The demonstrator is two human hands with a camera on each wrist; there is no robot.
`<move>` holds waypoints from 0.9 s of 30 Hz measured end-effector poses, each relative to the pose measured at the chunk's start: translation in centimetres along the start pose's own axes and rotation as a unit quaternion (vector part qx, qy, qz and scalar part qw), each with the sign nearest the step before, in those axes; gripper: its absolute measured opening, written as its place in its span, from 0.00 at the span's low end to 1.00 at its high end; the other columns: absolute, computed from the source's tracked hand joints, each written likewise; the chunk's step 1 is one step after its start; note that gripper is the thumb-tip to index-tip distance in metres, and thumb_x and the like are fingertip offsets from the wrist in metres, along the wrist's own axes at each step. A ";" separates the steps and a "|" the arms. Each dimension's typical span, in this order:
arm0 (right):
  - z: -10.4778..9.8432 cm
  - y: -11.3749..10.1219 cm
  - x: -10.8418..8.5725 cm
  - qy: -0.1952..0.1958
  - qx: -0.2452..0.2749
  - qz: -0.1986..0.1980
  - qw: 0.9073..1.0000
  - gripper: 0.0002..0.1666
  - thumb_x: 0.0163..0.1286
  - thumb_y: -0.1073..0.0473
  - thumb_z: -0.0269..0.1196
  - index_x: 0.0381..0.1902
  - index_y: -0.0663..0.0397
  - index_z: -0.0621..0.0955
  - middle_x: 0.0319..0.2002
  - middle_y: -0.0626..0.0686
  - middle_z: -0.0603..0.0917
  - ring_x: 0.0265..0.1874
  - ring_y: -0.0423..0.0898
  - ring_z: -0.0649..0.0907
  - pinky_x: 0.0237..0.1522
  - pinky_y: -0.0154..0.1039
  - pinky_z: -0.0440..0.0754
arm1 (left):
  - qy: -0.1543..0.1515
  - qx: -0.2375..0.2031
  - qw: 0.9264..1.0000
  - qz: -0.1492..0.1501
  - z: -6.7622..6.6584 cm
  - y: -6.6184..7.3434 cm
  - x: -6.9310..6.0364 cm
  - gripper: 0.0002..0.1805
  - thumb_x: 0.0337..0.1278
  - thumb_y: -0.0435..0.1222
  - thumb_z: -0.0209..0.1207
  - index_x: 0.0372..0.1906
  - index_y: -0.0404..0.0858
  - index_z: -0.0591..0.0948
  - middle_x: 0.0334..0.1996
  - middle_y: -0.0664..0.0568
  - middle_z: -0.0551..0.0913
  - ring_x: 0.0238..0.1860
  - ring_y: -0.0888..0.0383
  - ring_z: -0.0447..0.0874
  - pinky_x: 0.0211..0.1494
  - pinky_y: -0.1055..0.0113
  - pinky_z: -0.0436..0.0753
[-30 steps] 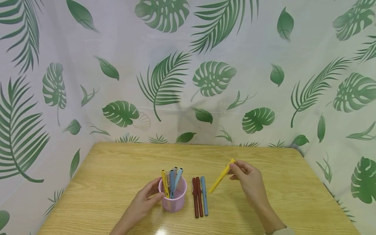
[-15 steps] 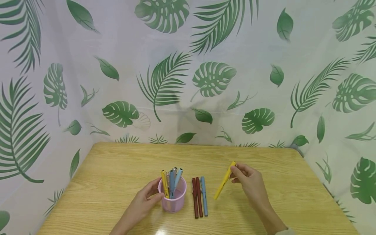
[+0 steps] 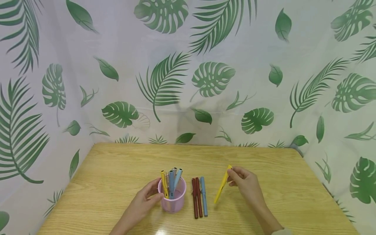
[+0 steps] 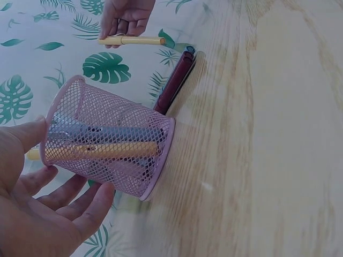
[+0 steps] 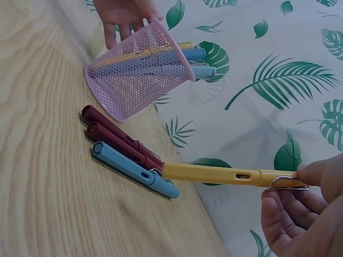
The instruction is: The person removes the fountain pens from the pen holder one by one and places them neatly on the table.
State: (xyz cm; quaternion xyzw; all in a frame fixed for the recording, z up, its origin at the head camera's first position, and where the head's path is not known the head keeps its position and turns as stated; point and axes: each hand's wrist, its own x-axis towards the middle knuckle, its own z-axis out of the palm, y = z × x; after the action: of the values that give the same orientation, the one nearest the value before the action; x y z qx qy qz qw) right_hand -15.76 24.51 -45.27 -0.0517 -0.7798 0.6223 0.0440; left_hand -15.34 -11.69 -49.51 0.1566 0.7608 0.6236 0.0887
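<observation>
A pink mesh pen cup (image 3: 174,205) stands on the table, and my left hand (image 3: 145,199) grips its left side with thumb and fingers about the rim. Inside lean a yellow pen (image 3: 164,180), a blue pen (image 3: 171,182), a light blue pen (image 3: 178,178) and a greyish one partly hidden behind them. To the right, my right hand (image 3: 246,182) pinches another yellow pen (image 5: 214,173) by its cap end, near the metal clip. That pen slants with its lower end toward the table; whether it touches the wood I cannot tell.
Between the cup and my right hand, two dark red pens (image 3: 195,202) and a blue pen (image 3: 204,197) lie side by side on the wooden table (image 3: 123,163). A white leaf-patterned sheet (image 3: 176,124) hangs behind the table and along both sides.
My right hand has come slightly lower and left, and the yellow pen in it has swung to a steeper slant. The left hand, cup and lying pens look unchanged.
</observation>
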 end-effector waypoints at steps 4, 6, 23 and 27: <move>0.1 0.4 0.1 -0.004 -0.003 0.003 1.000 0.24 0.78 0.55 0.63 0.58 0.73 0.79 0.40 0.58 0.85 0.41 0.48 0.85 0.45 0.34 0.87 | 0.003 0.003 1.000 0.002 0.1 0.0 0.0 0.32 0.75 0.38 0.60 0.75 0.30 0.66 0.66 0.36 0.76 0.66 0.40 0.75 0.68 0.48 0.77; 0.2 0.5 0.2 -0.003 0.001 0.007 1.000 0.24 0.78 0.56 0.63 0.59 0.74 0.79 0.40 0.57 0.85 0.41 0.48 0.85 0.45 0.35 0.88 | 0.004 0.003 1.000 0.002 0.1 0.0 0.0 0.32 0.74 0.38 0.61 0.75 0.30 0.66 0.66 0.36 0.76 0.66 0.40 0.75 0.69 0.48 0.77; 1.0 1.9 0.3 -0.007 -0.007 0.035 0.999 0.24 0.78 0.58 0.63 0.61 0.74 0.78 0.40 0.57 0.86 0.39 0.50 0.85 0.43 0.40 0.89 | 0.009 0.007 1.000 0.001 0.1 -0.1 0.0 0.32 0.74 0.38 0.60 0.75 0.31 0.67 0.65 0.38 0.78 0.65 0.41 0.76 0.69 0.43 0.75; 1.2 2.0 0.3 -0.007 -0.012 0.042 0.999 0.25 0.78 0.57 0.64 0.61 0.74 0.78 0.39 0.57 0.86 0.37 0.50 0.85 0.40 0.38 0.88 | 0.006 0.008 1.000 0.001 0.1 0.0 0.0 0.32 0.75 0.38 0.60 0.76 0.31 0.67 0.66 0.38 0.77 0.66 0.41 0.76 0.68 0.47 0.77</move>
State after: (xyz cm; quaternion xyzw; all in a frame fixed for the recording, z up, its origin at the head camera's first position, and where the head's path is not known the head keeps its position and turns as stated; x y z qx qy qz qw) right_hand -16.19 23.79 -47.49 -0.0809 -0.7845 0.6147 0.0120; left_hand -15.31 -11.63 -49.58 0.1539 0.7659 0.6188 0.0825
